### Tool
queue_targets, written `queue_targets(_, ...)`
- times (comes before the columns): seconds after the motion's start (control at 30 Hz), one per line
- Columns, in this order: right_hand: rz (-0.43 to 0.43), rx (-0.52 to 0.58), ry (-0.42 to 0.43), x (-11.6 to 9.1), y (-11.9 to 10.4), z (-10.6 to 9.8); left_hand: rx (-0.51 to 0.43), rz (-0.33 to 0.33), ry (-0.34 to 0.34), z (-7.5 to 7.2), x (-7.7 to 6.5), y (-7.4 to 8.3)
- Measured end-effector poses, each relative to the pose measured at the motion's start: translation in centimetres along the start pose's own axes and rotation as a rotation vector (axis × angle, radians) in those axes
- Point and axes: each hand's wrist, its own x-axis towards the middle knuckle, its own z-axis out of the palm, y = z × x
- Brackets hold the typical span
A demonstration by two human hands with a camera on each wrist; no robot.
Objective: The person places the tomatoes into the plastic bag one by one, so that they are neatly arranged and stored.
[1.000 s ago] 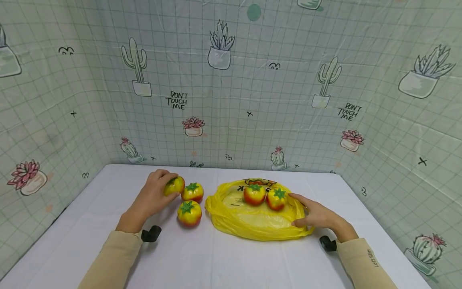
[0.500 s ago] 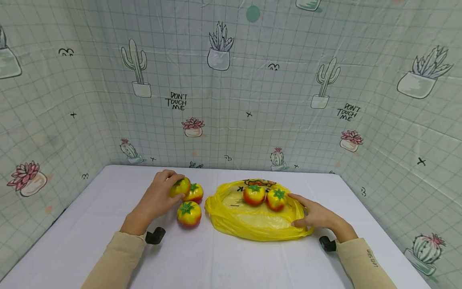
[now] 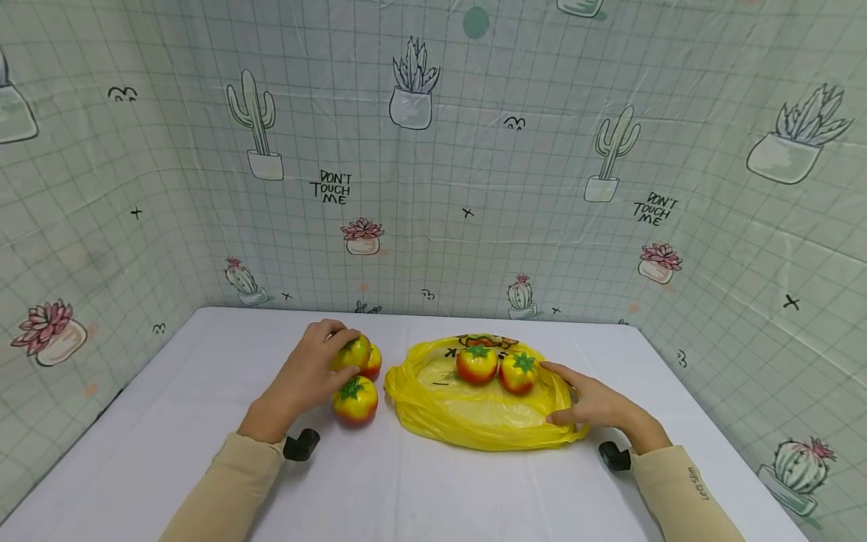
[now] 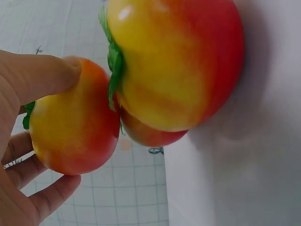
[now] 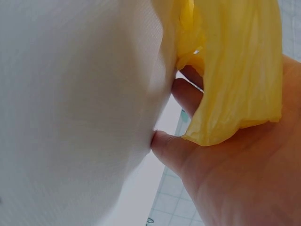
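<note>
My left hand (image 3: 313, 373) grips a yellow-red toy tomato (image 4: 77, 122), thumb on one side and fingers round the other; its green leaf crown faces the palm in the left wrist view. Beyond it sits a second tomato (image 3: 375, 363), partly hidden by the held one. A third tomato (image 3: 355, 403) stands nearer the front, below my left thumb. Two more, a left tomato (image 3: 477, 366) and a right tomato (image 3: 519, 376), rest on a flattened yellow plastic bag (image 3: 467, 421). At the bag's right end lies my right hand (image 3: 596, 401), thumb and fingers spread, bag film draping over its palm.
A white cloth covers the table (image 3: 433, 497). Behind and at both sides stand fabric walls (image 3: 467, 256) printed with cacti. Black wrist mounts (image 3: 301, 445) sit by both beige sleeves. The bag's gathered left end (image 3: 400, 384) lies close beside the tomatoes.
My left hand has carried its tomato to the right, now overlapping the one behind it more. The right hand, the bag and the two tomatoes on it have stayed put.
</note>
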Motion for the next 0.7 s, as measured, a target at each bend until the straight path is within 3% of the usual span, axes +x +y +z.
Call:
queue_targets(0.4,0.009,0.002,-0.002,0.1,0.1,0.0,0.0,0.072,0.024,0.7,0.3,0.9)
queue_targets(0.7,0.014,0.008,-0.009,0.1,0.1,0.0,-0.027,0.042,-0.001,0.9,0.5,1.7)
